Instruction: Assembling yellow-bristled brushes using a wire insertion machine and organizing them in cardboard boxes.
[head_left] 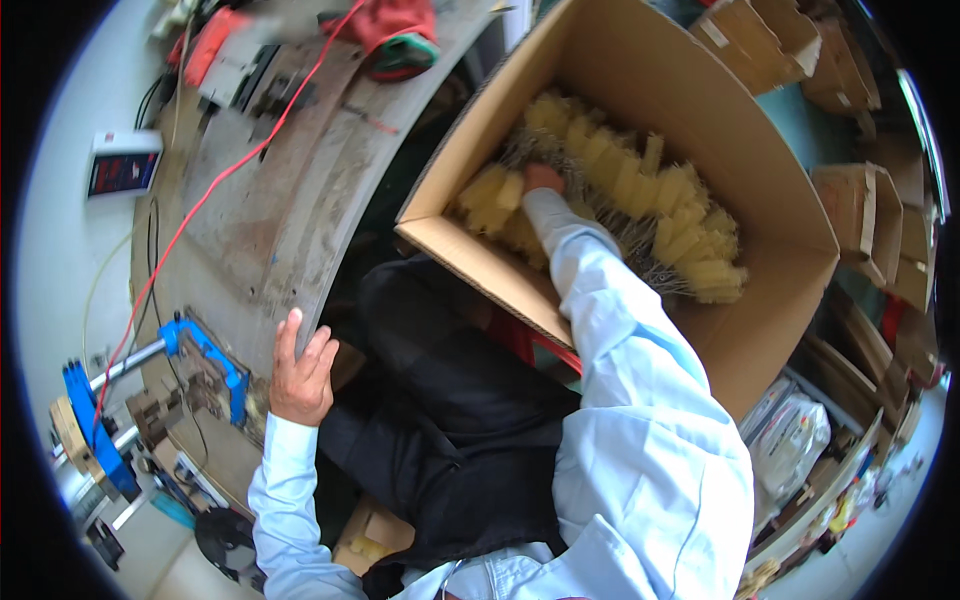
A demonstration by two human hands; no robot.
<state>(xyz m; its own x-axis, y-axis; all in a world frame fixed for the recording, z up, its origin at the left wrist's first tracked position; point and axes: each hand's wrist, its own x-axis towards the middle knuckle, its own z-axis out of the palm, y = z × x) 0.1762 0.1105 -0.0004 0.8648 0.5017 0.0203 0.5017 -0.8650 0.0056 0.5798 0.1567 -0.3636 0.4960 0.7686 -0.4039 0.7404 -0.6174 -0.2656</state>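
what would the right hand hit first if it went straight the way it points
Probably the wire-stemmed yellow bristle pieces just ahead of the right hand inside the cardboard box; depth there is unclear.

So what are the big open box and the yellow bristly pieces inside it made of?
The box looks like corrugated cardboard: matte brown, edge apparently ridged. The yellow bristly pieces could be plastic or natural fibre; their fuzzy surface leaves it open. Their thin, shiny grey stems resemble metal wire.
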